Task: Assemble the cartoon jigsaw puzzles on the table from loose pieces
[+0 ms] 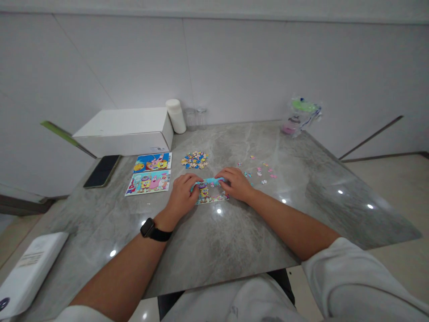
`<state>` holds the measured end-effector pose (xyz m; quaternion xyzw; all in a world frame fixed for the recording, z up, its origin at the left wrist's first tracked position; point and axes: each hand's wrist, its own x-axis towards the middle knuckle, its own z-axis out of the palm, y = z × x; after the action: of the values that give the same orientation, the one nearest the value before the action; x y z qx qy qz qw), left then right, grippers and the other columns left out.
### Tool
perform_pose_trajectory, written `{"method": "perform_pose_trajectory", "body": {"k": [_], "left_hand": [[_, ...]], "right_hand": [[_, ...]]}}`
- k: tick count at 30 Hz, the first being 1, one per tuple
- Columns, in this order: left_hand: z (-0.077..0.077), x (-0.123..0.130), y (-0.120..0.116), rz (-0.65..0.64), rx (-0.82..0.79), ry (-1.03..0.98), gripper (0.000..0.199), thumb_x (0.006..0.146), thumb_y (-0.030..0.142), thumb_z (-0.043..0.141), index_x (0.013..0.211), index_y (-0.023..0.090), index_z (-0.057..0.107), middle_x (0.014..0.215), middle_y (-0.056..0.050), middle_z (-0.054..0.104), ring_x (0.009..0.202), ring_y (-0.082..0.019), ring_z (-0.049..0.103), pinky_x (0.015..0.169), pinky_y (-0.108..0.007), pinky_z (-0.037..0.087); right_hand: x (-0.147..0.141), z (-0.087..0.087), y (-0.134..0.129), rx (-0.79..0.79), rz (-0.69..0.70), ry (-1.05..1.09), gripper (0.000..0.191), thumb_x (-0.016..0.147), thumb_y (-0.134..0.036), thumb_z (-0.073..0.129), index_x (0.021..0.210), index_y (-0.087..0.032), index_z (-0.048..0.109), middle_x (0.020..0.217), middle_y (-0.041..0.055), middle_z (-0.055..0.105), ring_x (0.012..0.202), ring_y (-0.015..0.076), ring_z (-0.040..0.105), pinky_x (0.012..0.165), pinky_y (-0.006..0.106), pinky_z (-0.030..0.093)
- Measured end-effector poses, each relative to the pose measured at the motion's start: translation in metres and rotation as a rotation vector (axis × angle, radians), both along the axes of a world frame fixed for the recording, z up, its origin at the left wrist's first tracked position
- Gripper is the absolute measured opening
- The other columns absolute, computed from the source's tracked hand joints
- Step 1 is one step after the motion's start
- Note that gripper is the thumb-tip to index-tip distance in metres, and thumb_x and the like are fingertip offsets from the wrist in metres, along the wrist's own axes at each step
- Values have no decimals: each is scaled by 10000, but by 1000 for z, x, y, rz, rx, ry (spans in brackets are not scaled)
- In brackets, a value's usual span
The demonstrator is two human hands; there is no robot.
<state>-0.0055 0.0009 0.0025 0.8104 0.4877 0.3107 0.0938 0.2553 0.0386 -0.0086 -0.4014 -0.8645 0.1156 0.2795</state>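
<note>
A partly joined jigsaw puzzle [204, 192] lies on the grey table in front of me, its light blue strip along the top and a gap through which the tabletop shows. My left hand [183, 192] grips its upper left part, thumb and fingers bent together. From the other side my right hand [236, 183] pinches the right end of the blue strip. Fingers cover both ends of the puzzle. Loose puzzle pieces [259, 171] lie scattered to the right, and a heap of mixed pieces [195, 159] sits just beyond my left hand.
Two picture cards [149, 182] lie left of the puzzle, beside a phone [102, 171]. Behind them stand a white box [124, 129], a white bottle [176, 117] and two clear glasses [201, 118]. A plastic bag [300, 117] is at back right; a white package [31, 273] at front left.
</note>
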Motion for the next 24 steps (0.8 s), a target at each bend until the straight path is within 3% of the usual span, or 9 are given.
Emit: {"method": "perform_pose_trajectory", "body": {"k": [11,15,20,24], "left_hand": [[2,-2,3,-6,6,-208,215,989,223,499,1029,224,710,1060,-64,708,1056,-234,672,980,-411,545],[2,-2,2,-1,19,-234,213,992,217,499,1025,220,709,1053,-59,708,1040,-221,676,967,-388,543],[-3,-3,5,-10,22,-258,205,976,198,514,1012,214,715,1046,-60,709,1030,-217,675,952,-375,535],[-2,-2,5,-14,23,-265,208,968,186,517,1007,208,720,1034,-58,712,1011,-216,675,929,-368,535]], "right_hand": [[-8,8,-13,11,131,78,252,1024,-285,538,1160,-237,744,1071,93,768,1028,235,675,969,394,492],[-9,14,-15,33,98,152,232,1017,-284,550,1135,-256,748,1036,78,778,1000,231,692,961,395,516],[19,55,-3,251,-99,461,196,1002,-288,565,1052,-249,750,937,58,764,881,207,689,899,383,551],[67,91,13,268,-326,613,212,963,-339,615,1117,-251,732,961,37,755,890,188,688,852,345,557]]}}
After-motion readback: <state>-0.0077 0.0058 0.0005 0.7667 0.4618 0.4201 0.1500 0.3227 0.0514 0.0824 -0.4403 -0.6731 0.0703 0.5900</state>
